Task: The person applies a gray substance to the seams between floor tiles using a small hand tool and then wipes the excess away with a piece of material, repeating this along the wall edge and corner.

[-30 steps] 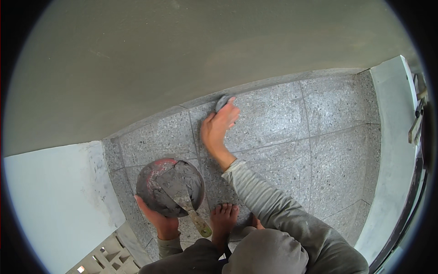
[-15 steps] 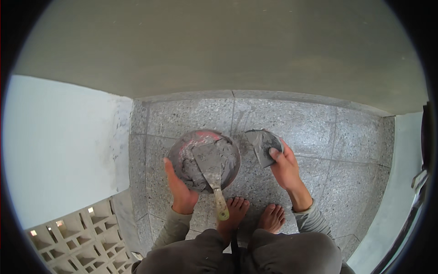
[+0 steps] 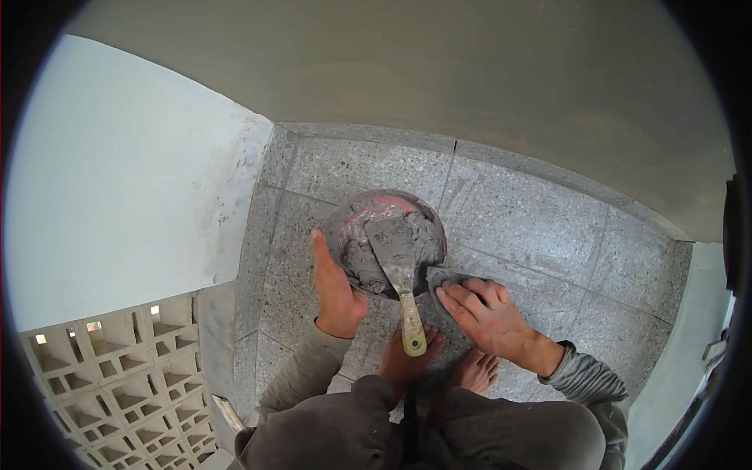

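Note:
My left hand (image 3: 338, 296) holds the left side of a round bowl (image 3: 335, 239), its thumb or finger up along the outer wall; the rest of its grip is hidden beneath. Wet grey mortar (image 3: 427, 235) fills much of the bowl, with reddish patches of the inner wall showing through. A putty knife (image 3: 394, 249) rests in it, blade on the mortar and yellowish handle hanging over the near rim; no hand touches it. My right hand (image 3: 495, 323) grips a thin dark grey hand scraper (image 3: 440, 277) from above. The scraper's corner is at the bowl's right rim; whether they touch I cannot tell.
Grey speckled floor tiles (image 3: 517, 227) lie below, with my bare feet (image 3: 411, 356) under the bowl. A smooth grey wall (image 3: 470, 70) rises ahead. A white wall panel (image 3: 149, 172) and a pierced block screen (image 3: 117, 376) stand at the left, a pale wall (image 3: 666, 337) at the right.
My right hand has turned over and brought the scraper down and inward to the bowl's right rim. The view has shifted and tilted; the bowl stays in my left hand.

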Tool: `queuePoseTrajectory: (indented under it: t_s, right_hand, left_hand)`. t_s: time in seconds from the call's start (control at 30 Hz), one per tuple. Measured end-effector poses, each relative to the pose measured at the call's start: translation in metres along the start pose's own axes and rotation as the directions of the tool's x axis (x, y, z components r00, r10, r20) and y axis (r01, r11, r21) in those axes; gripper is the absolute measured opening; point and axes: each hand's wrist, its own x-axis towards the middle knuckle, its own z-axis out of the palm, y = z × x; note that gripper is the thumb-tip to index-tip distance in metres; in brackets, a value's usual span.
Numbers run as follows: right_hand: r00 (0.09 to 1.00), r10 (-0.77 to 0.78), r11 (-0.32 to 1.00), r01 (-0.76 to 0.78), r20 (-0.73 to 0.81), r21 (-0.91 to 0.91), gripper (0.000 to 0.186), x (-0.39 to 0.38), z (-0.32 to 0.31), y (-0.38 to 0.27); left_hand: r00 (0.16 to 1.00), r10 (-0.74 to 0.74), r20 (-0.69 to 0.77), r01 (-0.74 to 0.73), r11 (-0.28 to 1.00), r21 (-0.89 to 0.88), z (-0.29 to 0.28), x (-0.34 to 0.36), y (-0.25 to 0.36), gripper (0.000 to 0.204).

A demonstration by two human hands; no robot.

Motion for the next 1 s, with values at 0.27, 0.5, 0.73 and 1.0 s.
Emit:
queuePoseTrajectory:
  t_s: [0.27,0.5,0.73,1.0]
  right_hand:
    - [0.967,0.255,0.801,-0.206,-0.010,0.562,0.061,0.008,-0.038,0.017]
    - [0.973,0.166,0.790,-0.229,0.162,0.568,0.052,0.044,-0.036,0.034]
    - [0.865,0.185,0.462,-0.495,0.466,0.736,0.039,0.037,-0.035,0.027]
    - [0.635,0.684,-0.390,-0.099,0.360,0.915,0.032,-0.027,0.019,0.059]
  left_hand:
    - [0.988,0.155,0.015,-0.155,0.978,0.136,0.002,0.007,0.005,0.058]
    - [0.987,0.070,0.141,-0.100,0.972,0.212,0.005,0.012,-0.003,0.046]
    - [0.994,0.031,0.102,-0.050,0.981,0.186,0.008,0.008,-0.014,0.046]
    - [0.997,0.055,0.045,-0.063,0.977,0.204,-0.021,0.012,-0.002,0.060]
